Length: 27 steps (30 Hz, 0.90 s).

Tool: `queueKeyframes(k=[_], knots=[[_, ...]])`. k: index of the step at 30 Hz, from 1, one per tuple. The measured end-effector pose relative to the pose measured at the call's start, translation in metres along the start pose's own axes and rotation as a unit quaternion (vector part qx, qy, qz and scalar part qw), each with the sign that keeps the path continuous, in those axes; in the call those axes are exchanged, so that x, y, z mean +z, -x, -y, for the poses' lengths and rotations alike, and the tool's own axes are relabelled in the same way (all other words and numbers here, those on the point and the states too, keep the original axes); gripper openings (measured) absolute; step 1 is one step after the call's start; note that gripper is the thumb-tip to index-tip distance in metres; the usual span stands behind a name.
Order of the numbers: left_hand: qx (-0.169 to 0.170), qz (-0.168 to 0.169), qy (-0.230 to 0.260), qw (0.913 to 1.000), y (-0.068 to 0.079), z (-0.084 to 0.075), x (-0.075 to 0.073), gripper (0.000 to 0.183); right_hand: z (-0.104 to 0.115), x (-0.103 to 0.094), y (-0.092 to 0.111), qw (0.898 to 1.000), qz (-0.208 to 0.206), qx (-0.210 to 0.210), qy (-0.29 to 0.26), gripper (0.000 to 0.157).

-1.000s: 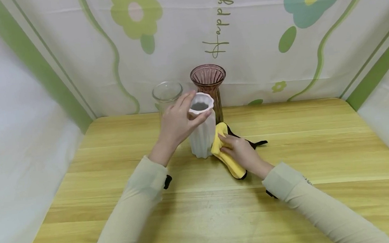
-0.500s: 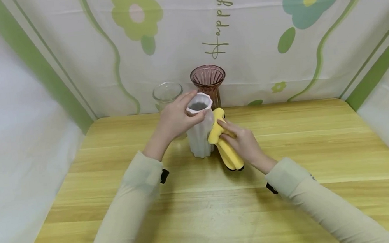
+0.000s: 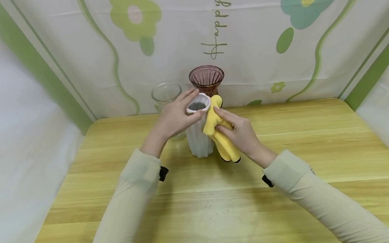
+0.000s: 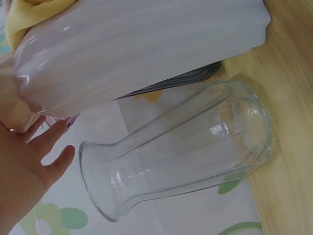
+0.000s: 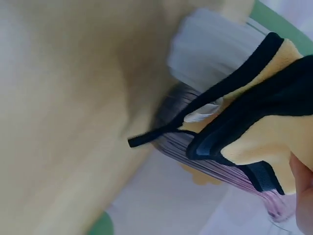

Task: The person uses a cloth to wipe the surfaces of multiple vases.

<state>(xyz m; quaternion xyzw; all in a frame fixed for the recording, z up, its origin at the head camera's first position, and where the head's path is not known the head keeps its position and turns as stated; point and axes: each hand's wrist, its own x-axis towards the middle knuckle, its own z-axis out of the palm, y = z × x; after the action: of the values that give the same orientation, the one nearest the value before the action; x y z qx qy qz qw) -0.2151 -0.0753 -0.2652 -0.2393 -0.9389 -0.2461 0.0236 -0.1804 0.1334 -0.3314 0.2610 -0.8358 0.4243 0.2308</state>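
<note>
A white fluted vase (image 3: pixel 200 142) stands upright on the table. My left hand (image 3: pixel 174 117) grips it at the scalloped rim, thumb on the near side and fingers behind. In the left wrist view the vase's glossy side (image 4: pixel 146 46) fills the top, and several fingers of that hand (image 4: pixel 22 176) spread beside its mouth. My right hand (image 3: pixel 243 134) pinches a folded yellow cloth with black edging (image 3: pixel 225 146) against the vase's right side, near the top. From the right wrist, the cloth's black trim and loop (image 5: pixel 244 107) cover part of the vase (image 5: pixel 205 49).
Behind the white vase stands a purple-pink ribbed glass vase (image 3: pixel 206 76). A clear glass vase (image 4: pixel 186 152) is close by on the left. The wooden table (image 3: pixel 210 214) ends at a flower-printed curtain (image 3: pixel 242 34) at the back.
My right hand has moved the cloth up along the vase's right side, from near its lower half to just below the rim. The left hand keeps its hold; the vase barely shifts.
</note>
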Motion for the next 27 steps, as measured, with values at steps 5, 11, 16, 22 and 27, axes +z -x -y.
queueKeyframes(k=[5, 11, 16, 22, 27], knots=[[-0.009, -0.011, 0.009, 0.9999, 0.0, -0.001, 0.003, 0.074, -0.011, 0.008, 0.01, 0.999, 0.025, 0.028, 0.003, 0.051], [-0.031, -0.034, 0.026, 0.9986, 0.0, -0.005, 0.005, 0.076, -0.025, 0.015, 0.022, 0.996, 0.077, 0.05, 0.024, 0.05], [-0.027, -0.046, 0.024, 0.9983, 0.001, -0.005, 0.006, 0.071, -0.035, 0.02, 0.031, 0.985, 0.143, 0.083, 0.058, 0.05], [0.002, -0.053, -0.013, 0.9985, 0.002, -0.003, 0.007, 0.07, -0.04, 0.023, 0.035, 0.98, 0.153, 0.089, 0.086, 0.049], [0.002, -0.045, -0.03, 0.9985, 0.002, -0.004, 0.004, 0.073, -0.031, 0.017, 0.028, 0.988, 0.11, 0.077, 0.072, 0.048]])
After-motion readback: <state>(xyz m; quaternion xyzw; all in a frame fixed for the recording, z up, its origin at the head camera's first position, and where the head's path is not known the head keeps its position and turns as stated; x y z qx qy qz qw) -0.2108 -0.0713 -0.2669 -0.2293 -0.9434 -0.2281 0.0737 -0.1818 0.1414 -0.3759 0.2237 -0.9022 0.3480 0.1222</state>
